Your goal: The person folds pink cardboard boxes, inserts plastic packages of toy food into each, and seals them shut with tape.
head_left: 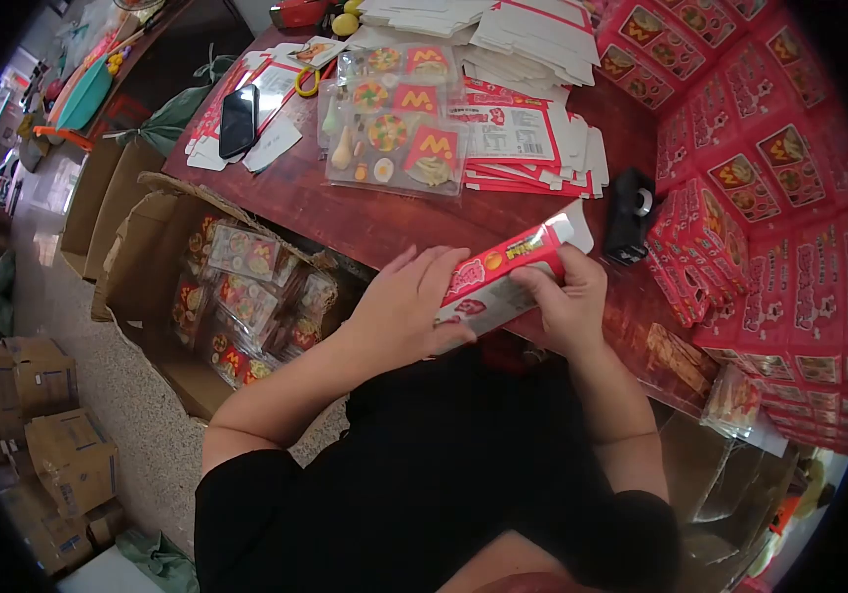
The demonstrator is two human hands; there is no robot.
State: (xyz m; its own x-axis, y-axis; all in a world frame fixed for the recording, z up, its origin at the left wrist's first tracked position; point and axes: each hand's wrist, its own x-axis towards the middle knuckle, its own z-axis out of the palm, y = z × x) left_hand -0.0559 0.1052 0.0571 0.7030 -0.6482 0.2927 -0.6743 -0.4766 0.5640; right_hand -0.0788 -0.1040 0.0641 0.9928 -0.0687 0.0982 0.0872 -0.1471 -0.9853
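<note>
My left hand point(406, 299), right hand point(574, 301): both grips clamped on red-and-white box point(503, 269), tilted, end flap point(580, 225) out, near tabletop point(345, 225) edge.

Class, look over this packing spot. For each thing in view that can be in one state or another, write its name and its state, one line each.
Held box: in both hands, end flap open
Left hand: closed on the held box
Right hand: closed on the held box
Phone: lying flat, screen dark
Flat boxes: unfilled, piled
Big carton: open, packs inside
Floor carton: closed
</note>
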